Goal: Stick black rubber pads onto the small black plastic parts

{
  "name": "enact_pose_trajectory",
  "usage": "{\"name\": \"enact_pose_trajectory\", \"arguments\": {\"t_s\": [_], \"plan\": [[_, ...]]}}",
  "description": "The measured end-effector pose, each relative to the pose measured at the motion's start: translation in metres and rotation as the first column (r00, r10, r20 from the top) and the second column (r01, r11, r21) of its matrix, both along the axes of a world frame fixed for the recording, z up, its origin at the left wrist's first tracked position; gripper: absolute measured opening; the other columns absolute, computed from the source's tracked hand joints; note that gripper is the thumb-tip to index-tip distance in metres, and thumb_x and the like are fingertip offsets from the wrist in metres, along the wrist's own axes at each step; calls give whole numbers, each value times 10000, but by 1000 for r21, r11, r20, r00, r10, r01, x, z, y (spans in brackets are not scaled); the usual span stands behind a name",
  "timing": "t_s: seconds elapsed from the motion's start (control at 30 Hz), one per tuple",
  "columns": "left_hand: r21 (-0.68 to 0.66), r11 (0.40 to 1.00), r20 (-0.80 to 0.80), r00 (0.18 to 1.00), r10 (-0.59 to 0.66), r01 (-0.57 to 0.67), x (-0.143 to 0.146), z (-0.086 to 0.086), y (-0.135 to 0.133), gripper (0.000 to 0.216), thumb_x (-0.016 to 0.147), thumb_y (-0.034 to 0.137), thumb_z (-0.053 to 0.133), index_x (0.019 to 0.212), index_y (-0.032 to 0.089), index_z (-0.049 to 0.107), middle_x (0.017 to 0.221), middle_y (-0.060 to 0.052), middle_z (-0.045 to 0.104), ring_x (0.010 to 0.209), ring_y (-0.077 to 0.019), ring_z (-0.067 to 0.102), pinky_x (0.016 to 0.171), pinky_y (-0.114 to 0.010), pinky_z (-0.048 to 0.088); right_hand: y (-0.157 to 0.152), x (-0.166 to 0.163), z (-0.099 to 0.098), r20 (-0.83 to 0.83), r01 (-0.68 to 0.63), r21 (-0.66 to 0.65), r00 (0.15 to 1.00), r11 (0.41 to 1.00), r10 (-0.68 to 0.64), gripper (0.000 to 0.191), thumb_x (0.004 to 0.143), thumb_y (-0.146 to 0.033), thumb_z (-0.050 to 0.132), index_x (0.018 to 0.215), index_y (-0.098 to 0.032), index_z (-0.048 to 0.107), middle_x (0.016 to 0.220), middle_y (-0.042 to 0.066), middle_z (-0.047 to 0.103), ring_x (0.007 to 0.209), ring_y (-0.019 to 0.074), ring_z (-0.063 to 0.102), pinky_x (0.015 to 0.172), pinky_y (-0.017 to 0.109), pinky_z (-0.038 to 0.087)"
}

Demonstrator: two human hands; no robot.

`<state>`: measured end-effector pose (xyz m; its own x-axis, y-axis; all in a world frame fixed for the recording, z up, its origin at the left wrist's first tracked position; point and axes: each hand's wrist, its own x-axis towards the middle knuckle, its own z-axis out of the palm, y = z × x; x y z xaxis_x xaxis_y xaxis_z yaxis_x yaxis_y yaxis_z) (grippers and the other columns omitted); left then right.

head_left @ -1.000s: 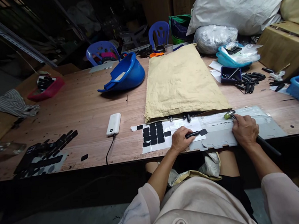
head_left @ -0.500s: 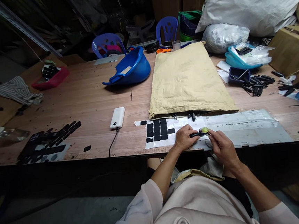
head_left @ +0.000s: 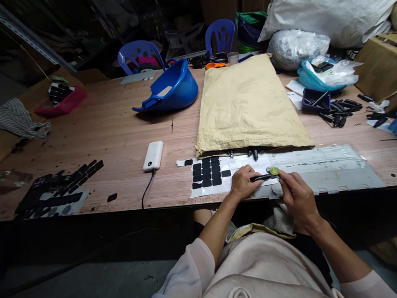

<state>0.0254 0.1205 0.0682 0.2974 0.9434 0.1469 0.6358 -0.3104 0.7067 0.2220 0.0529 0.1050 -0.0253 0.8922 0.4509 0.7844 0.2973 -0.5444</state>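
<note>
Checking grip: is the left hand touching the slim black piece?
Touching: the head view shows the left hand gripping one end of the slim black piece.

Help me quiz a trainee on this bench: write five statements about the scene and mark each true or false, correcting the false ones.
1. The left hand holds a black piece. True.
2. Only one hand holds something. False: the right hand holds a yellow-headed tool.
3. A cable runs from the white device. True.
4. The blue container stands left of the sack. True.
5. The white device lies on the sack. False: it lies on the table.
</note>
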Motion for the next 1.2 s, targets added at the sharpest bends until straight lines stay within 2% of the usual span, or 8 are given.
{"name": "enact_pose_trajectory", "arguments": {"t_s": [0.23, 0.37, 0.53, 0.67, 0.8, 0.93, 1.07, 1.2], "plan": [[13, 1000, -2, 1000, -6, 6, 0, 1, 0, 192, 805, 306, 860, 993, 265, 859, 915, -18, 712, 887, -181, 673, 812, -296, 540, -4, 6, -12, 40, -16, -42, 999, 999, 18, 370, 1060, -284, 455, 1341, -280, 696, 1014, 56, 726, 897, 191, 698, 783, 293, 543], [15, 1000, 4, 1000, -4, 4, 0, 0, 0, 178, 803, 292, 853, 978, 260, 857, 917, -16, 713, 892, -182, 675, 808, -295, 541, 6, 21, -4, 39, 92, 23, 995, 995, -93, 382, 1062, -318, 452, 1356, -273, 693, 1044, 76, 716, 953, 205, 679, 798, 305, 523], [22, 1000, -4, 1000, 0, 1, 0, 1, 0, 186, 791, 267, 853, 976, 244, 848, 937, -22, 720, 912, -190, 684, 808, -293, 541, 37, 67, -11, 278, 248, 86, 924, 965, -262, 344, 1017, -301, 522, 1271, -252, 750, 938, 65, 674, 793, 182, 554, 652, 304, 348], [40, 999, -28, 1000, -6, 7, 1, 1, -1, 209, 768, 274, 876, 972, 247, 836, 932, -24, 707, 908, -196, 674, 808, -296, 538, 55, 92, -29, 404, 285, 94, 865, 954, -298, 287, 977, -262, 563, 1157, -220, 783, 868, 74, 635, 774, 188, 455, 687, 321, 268], [45, 999, -55, 998, -11, 14, 1, -1, -1, 239, 763, 317, 904, 975, 245, 820, 948, -27, 696, 892, -193, 663, 806, -300, 533, 58, 91, -40, 387, 336, 123, 850, 934, -357, 272, 971, -275, 577, 1147, -213, 775, 913, 85, 633, 810, 198, 432, 706, 329, 234], [78, 997, -92, 996, -16, 23, 0, 3, -1, 181, 855, 310, 840, 1010, 231, 793, 970, -45, 704, 941, -213, 664, 846, -321, 533, 56, 85, -41, 379, 363, 114, 844, 925, -378, 272, 967, -293, 571, 1134, -203, 767, 925, 85, 623, 817, 197, 411, 712, 333, 215], [166, 979, -61, 992, -107, 116, -3, 7, -25, 171, 983, 359, 701, 1036, 204, 751, 980, -74, 721, 968, -230, 661, 879, -350, 527, 56, 85, -39, 389, 370, 108, 839, 923, -382, 280, 975, -300, 555, 1130, -200, 765, 930, 87, 627, 817, 199, 410, 714, 334, 210], [172, 930, 24, 942, -334, 325, -15, -9, -77, 296, 1057, 435, 561, 1120, 200, 729, 990, -81, 753, 916, -209, 688, 852, -333, 530, 55, 84, -39, 401, 368, 105, 835, 924, -378, 299, 991, -311, 535, 1143, -198, 766, 935, 91, 635, 822, 206, 426, 714, 334, 215]]}}
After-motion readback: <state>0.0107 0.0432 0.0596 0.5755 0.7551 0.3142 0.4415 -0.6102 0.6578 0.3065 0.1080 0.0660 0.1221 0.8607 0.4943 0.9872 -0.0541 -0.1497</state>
